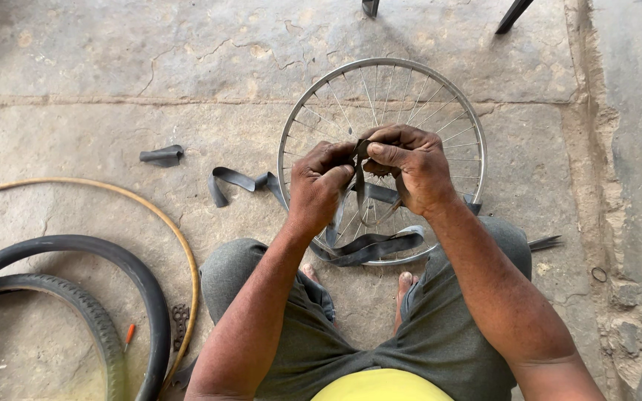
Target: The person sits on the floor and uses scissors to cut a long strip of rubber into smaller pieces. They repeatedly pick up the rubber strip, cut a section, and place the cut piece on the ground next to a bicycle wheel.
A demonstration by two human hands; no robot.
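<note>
At the centre of the frame, the left hand (321, 182) and right hand (410, 167) both pinch a black rubber strip (369, 245) above a spoked wheel rim (295, 122) lying on the stone floor (113, 67), tyres (76, 297) at lower left.

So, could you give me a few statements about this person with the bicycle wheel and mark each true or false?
1. Both hands, left hand and right hand, grip a black rubber strip. True.
2. The spoked wheel rim has a tyre mounted on it. False: the rim is bare; a black tyre lies on the floor to the left.
3. The person wears shoes. False: bare toes show under the rim.
4. A small orange-handled tool lies by the tyre. True.
5. The floor is cracked concrete. True.
</note>
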